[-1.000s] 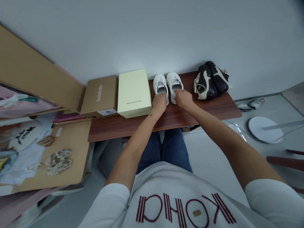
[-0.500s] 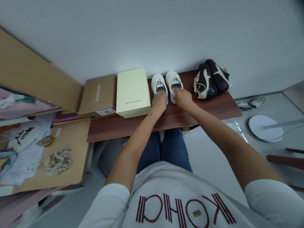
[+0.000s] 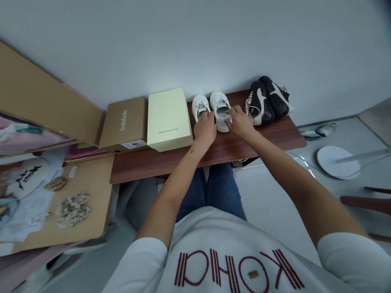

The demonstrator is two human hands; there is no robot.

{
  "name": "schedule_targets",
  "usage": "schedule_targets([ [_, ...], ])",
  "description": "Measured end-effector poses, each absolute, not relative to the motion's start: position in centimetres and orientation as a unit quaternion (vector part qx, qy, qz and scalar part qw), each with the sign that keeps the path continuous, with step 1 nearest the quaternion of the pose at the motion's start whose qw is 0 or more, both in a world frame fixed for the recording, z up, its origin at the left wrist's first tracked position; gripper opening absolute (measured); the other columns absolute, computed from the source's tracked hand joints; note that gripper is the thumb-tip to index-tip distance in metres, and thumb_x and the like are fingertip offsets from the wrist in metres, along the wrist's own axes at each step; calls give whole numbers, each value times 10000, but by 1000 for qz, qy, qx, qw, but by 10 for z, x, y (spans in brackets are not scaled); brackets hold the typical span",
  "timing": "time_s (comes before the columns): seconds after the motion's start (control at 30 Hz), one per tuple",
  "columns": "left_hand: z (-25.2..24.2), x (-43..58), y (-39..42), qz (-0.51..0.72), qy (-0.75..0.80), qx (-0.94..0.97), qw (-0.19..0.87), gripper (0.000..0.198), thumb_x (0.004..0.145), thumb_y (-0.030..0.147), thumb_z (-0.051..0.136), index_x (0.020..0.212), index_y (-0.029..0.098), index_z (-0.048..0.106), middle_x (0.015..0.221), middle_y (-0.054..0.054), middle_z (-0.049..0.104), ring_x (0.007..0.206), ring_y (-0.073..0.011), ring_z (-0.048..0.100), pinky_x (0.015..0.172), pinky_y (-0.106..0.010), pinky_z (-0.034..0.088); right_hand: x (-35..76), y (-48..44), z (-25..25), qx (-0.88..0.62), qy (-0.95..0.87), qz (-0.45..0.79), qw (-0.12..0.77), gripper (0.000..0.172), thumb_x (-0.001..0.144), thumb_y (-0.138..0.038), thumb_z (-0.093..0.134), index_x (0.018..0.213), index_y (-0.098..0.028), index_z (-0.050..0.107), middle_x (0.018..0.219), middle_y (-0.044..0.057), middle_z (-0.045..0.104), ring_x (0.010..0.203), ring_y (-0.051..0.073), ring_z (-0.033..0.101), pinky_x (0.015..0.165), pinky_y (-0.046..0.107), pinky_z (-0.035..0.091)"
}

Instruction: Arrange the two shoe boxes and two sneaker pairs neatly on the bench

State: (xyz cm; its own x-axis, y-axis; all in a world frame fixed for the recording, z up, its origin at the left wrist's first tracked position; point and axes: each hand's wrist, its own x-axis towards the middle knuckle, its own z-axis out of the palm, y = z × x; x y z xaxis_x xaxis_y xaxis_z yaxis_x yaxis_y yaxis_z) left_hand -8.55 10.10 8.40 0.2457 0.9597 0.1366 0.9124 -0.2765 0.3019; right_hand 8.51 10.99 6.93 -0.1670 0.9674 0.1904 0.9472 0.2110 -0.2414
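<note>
Two small white sneakers stand side by side at the back of a dark wooden bench (image 3: 269, 140), toes to the wall. My left hand (image 3: 205, 129) covers the heel of the left white sneaker (image 3: 199, 105), fingers curled over it. My right hand (image 3: 241, 122) grips the heel of the right white sneaker (image 3: 220, 110), thumb on its side. That shoe's heel sits a little nearer to me than the other's.
A pale yellow shoebox (image 3: 169, 119) and a brown shoebox (image 3: 124, 124) lie left of the sneakers. A black-and-cream pair of shoes (image 3: 266, 101) stands at the right. Cardboard with papers (image 3: 61, 195) lies at the left. A round white lamp base (image 3: 337, 162) rests on the floor.
Both hands have closed further round the sneakers' heels, and the right sneaker has shifted slightly toward me. The view has drifted a little to the right.
</note>
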Motion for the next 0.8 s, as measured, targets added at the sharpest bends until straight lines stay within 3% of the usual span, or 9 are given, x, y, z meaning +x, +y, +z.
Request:
schedule_targets([
  [0.2, 82, -47, 93, 196, 536, 809, 141, 381, 975, 232, 574, 1352, 205, 526, 1338, -146, 570, 1231, -283, 576, 1030, -399, 461, 126, 99, 83, -641, -744, 28, 187, 336, 971, -278, 465, 1245, -148, 612, 1289, 176, 579, 1050, 307, 613, 893, 401, 468],
  [0.47, 24, 12, 89, 228, 477, 802, 277, 417, 924, 240, 648, 1320, 141, 563, 1315, -181, 602, 1255, -287, 573, 1100, -418, 426, 206, 91, 94, -708, -684, 8, 179, 363, 972, -328, 483, 1256, -158, 633, 1252, 186, 617, 1134, 334, 585, 975, 437, 433],
  [0.57, 7, 34, 99, 237, 491, 782, 303, 500, 899, 271, 693, 1350, 124, 538, 1366, -207, 576, 1288, -302, 555, 1109, -429, 414, 244, 91, 93, -769, -621, 10, 152, 444, 961, -344, 544, 1317, -88, 612, 1289, 242, 606, 1210, 352, 560, 1016, 434, 398],
  [0.7, -5, 66, 121, 252, 504, 758, 330, 536, 883, 289, 723, 1353, 111, 536, 1357, -215, 595, 1301, -299, 548, 1088, -404, 419, 291, 95, 81, -839, -531, 69, 93, 673, 880, -376, 717, 1403, 12, 546, 1378, 341, 552, 1281, 385, 526, 1029, 429, 380],
  [0.8, -8, 84, 135, 262, 514, 734, 358, 452, 892, 350, 719, 1267, 124, 610, 1275, -191, 654, 1231, -293, 594, 1021, -382, 456, 315, 106, 67, -819, -546, 146, 97, 769, 795, -347, 816, 1427, -11, 535, 1377, 291, 592, 1232, 329, 571, 1002, 378, 422],
])
